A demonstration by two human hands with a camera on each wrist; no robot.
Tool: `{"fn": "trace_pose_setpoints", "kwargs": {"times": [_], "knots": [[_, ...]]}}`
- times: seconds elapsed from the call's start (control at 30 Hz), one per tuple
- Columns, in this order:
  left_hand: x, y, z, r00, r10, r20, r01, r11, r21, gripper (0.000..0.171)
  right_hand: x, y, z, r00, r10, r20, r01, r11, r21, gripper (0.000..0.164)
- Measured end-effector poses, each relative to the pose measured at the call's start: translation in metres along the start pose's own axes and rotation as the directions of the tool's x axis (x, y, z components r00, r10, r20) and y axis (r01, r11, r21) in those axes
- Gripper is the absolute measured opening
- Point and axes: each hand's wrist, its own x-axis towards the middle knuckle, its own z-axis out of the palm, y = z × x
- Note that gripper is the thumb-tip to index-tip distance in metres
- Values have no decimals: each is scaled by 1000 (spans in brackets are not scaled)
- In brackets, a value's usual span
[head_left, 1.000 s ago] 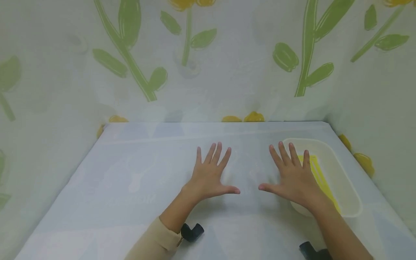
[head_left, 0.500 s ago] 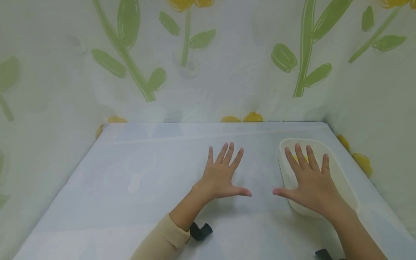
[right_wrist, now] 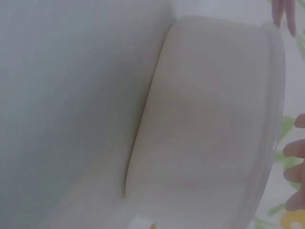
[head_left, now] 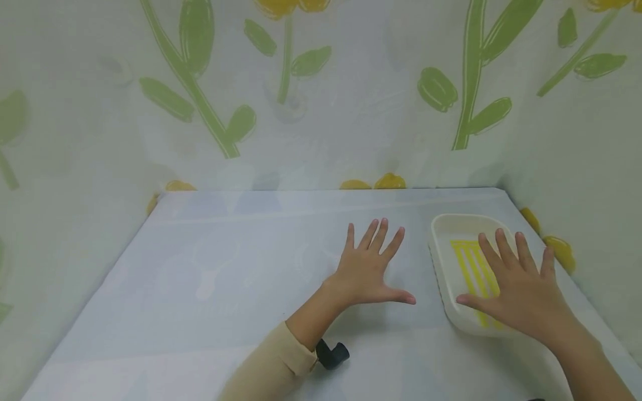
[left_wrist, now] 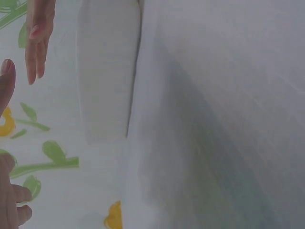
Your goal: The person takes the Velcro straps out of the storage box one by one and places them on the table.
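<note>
My left hand (head_left: 366,273) hovers over the middle of the table with its fingers spread and thumb pointing right. To its right, my right hand (head_left: 524,292) is spread the same way and overlaps a white plastic tray (head_left: 441,273) in the head view. Yellow strips (head_left: 466,262) show on the tray's floor, partly hidden by the right hand. Neither hand holds anything. Close up, the tray's side (right_wrist: 209,109) fills much of the right wrist view, with right fingertips (right_wrist: 295,174) at the edge. Left fingers (left_wrist: 16,200) show at the left wrist view's edge.
A pale cloth covers the table (head_left: 200,267). Walls printed with green stems (head_left: 215,117) and yellow flowers enclose it at the back and both sides. A black wrist mount (head_left: 332,356) sticks out by the left sleeve (head_left: 276,359).
Both hands have moved to the right, still spread. The right hand has shifted farther across the tray, so more of the yellow strips show. The tray has stayed in place.
</note>
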Motion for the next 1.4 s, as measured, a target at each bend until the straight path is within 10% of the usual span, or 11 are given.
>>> {"fn": "trace_pose_setpoints", "kwargs": {"times": [0.37,0.57,0.9,1.2,1.4], "knots": [[22,27,8,995,39,95,-23,986,-166,117,-16,39,11,999,43,-2,-43,999,27,115],[30,44,13,991,44,130,5,936,-353,113,-24,56,17,997,66,35,-69,995,79,113],[35,71,31,989,-22,147,134,562,-816,107,-33,78,32,984,77,163,-128,934,334,109],[45,85,48,988,-47,147,153,444,-883,112,-43,105,44,989,-5,148,-82,813,576,107],[48,90,53,984,-112,137,167,327,-930,109,-43,128,49,977,-97,188,-75,671,738,106]]}}
